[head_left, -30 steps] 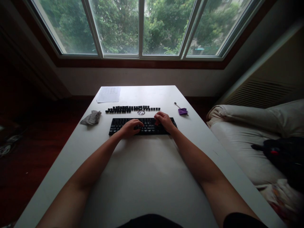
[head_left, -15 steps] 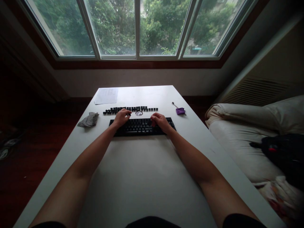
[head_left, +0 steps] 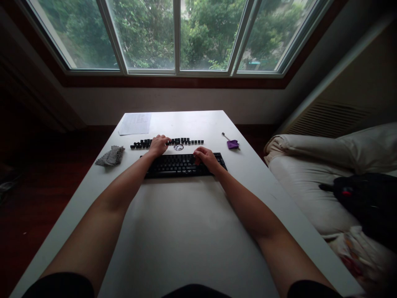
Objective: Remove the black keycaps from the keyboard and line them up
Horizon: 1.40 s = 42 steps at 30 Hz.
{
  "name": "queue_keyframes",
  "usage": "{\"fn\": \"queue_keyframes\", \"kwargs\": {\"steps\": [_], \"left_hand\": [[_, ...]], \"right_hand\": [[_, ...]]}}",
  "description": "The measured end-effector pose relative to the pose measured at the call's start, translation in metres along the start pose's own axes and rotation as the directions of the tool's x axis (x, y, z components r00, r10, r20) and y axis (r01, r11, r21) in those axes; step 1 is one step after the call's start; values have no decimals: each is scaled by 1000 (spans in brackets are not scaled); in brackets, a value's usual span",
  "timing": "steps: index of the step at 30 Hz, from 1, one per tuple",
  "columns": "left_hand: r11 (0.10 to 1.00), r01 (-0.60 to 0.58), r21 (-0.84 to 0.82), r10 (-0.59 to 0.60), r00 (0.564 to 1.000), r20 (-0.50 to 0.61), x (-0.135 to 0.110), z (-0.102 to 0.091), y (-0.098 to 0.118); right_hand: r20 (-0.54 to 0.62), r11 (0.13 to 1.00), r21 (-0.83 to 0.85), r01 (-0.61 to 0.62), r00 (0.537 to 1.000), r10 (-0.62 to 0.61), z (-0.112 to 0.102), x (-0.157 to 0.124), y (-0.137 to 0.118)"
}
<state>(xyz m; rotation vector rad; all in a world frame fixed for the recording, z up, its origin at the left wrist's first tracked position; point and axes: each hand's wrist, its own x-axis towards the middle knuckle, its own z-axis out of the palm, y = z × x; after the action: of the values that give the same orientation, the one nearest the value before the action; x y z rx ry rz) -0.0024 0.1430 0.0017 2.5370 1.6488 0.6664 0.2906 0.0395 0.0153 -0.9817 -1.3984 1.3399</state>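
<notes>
In the head view, a black rectangular keyboard (head_left: 175, 166) lay flat on the white, smooth-topped bench (head_left: 189, 227). Loose small black block-shaped keycaps (head_left: 182, 141) stood in uneven rows beyond the keyboard, apart from its far edge. A small round pale-and-dark disc (head_left: 178, 147) lay between these rows and the keyboard.

The left hand (head_left: 159, 145) was positioned over the keycaps beyond the keyboard's left half. Its fingers were partly bent; whether they gripped a keycap could not be determined. The right hand (head_left: 205, 158) was positioned over the keyboard's right half. Its thumb and index finger were drawn nearly together; any item between them could not be distinguished.

A grey crumpled cloth (head_left: 111, 156) lay left of the keyboard. A purple flat piece (head_left: 232, 144) with a thin rod lay beyond the keyboard's right end.
</notes>
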Motion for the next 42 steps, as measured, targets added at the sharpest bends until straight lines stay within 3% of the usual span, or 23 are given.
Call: {"fn": "queue_keyframes", "kwargs": {"steps": [13,42], "left_hand": [[991,59,118,-74,989,124,12,4,-8],[999,7,38,-6,1000,-20,-5,5,-8]], "right_hand": [[21,1000,20,10,1000,-10,-1,3,7],[-5,999,52,14,1000,-14,0,3,5]]}}
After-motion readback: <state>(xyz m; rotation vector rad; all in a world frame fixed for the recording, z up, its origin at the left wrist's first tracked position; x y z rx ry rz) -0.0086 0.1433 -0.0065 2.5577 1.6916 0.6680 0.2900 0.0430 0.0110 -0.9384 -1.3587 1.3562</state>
